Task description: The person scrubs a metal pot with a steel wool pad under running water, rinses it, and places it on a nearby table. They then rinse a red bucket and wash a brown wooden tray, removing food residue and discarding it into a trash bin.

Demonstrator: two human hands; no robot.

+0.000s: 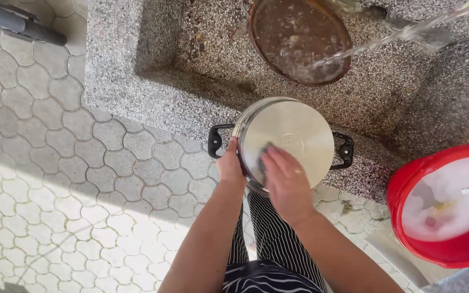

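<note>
- Steel pot [291, 138] upside down, its flat bottom facing the camera, held over the edge of the speckled stone basin [191, 103], black side handles sticking out left and right.
- Left hand [230, 163] grips the pot's rim on the left side, fingers wrapped around the edge, thumb on the near side.
- Right hand [284, 176] lies flat on the pot's bottom, fingers close together, pressing a dark scrub pad [265, 157] against the metal; only the pad's edge shows past the fingertips.
- Brown round basin [299, 40] full of murky water sits inside the stone trough, well above the pot in frame.
- Thin water stream [403, 33] falls in from upper right into the brown basin.
- Red bucket [408, 217] at right, filled with white soapy water, near the trough's corner, apart from the pot.
- Paved floor [55, 179] of interlocking tiles on the left; striped trousers [267, 239] visible between the forearms.
- Dark object [23, 24] top left, cannot tell what.
</note>
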